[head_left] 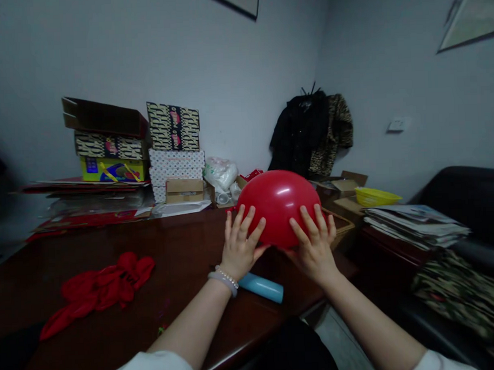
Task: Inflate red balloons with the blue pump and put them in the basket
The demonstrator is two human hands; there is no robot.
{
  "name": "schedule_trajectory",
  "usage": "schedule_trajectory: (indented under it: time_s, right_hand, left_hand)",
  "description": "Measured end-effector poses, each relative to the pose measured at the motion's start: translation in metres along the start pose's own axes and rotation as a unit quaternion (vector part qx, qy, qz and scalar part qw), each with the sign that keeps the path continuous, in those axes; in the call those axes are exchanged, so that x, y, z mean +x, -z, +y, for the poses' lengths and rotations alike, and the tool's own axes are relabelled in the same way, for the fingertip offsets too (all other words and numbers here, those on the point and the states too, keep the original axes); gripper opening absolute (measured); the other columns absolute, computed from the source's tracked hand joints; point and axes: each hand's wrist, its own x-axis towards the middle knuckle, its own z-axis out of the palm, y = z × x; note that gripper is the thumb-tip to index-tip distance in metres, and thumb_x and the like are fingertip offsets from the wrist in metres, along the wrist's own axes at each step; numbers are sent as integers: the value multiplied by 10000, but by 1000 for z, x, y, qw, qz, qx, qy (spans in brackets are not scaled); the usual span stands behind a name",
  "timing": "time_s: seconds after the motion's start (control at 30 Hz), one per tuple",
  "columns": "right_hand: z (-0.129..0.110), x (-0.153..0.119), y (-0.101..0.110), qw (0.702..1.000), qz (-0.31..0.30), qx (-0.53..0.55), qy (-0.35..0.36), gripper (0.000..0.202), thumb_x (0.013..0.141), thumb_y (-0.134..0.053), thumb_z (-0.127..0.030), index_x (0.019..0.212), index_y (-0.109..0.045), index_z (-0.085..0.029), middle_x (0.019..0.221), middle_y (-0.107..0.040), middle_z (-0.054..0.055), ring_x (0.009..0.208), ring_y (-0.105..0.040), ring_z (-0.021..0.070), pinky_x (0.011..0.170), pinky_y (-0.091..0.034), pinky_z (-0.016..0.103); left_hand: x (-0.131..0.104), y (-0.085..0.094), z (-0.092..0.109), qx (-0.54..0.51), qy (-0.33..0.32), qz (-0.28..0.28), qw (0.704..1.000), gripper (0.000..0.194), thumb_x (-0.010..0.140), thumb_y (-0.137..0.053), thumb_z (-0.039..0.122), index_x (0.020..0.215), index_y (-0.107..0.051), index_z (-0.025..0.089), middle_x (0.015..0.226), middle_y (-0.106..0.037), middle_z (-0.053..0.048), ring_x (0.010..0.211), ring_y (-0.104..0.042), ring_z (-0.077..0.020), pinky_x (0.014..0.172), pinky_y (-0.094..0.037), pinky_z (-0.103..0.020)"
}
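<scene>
An inflated red balloon (280, 205) is held up over the dark wooden table (184, 246), between both hands. My left hand (239, 247) presses on its lower left side with fingers spread; a beaded bracelet and a grey band circle the wrist. On the balloon's lower right side lies my right hand (316, 247), its fingers also spread against the surface. Behind my left wrist a blue cylinder (262, 288) rests on the table. A crumpled red cloth (99, 287) lies at the left of the tabletop.
Stacked boxes (176, 166) stand by the wall at the back left, beside white plastic bags (221, 174). To the right are a yellow basket (377, 196), a pile of papers (414, 225) and a black chair (466, 199). Dark clothes (299, 132) hang behind.
</scene>
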Motion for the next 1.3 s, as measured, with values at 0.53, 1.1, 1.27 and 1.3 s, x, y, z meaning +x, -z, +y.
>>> schedule_trajectory:
  time_s: [0.53,1.1,1.27,1.3]
  right_hand:
    - [121,11,-7,985,-62,-150,-56,913,732,-694,-396,1481,-180,-309,1585,-41,58,1426,-12,382,1091,-70,629]
    - [133,-3,-29,977,-95,-148,-122,915,817,-607,-440,1499,-73,-144,1554,-146,162,1431,-52,316,1099,-47,599]
    - [132,-8,-32,976,-95,-145,-132,813,867,-517,-421,1496,-96,-125,1550,-170,161,1426,-93,312,1103,-40,587]
    - [131,-9,-32,975,-98,-145,-134,810,869,-514,-420,1496,-96,-122,1550,-167,162,1426,-91,311,1103,-40,588]
  left_hand:
    - [100,-108,40,7,22,-96,995,967,726,-702,448,1500,-172,214,1579,-57,-133,1435,38,-332,1139,-77,-571]
    - [86,-130,46,11,17,-159,987,908,753,-657,360,1488,-188,108,1560,-173,-137,1446,-19,-263,1159,-35,-518]
    - [81,-130,45,12,23,-162,987,894,759,-650,353,1484,-196,93,1559,-173,-136,1447,-22,-256,1163,-41,-503]
    - [80,-131,44,12,25,-161,987,897,757,-652,352,1483,-196,89,1559,-175,-134,1447,-28,-256,1164,-42,-501]
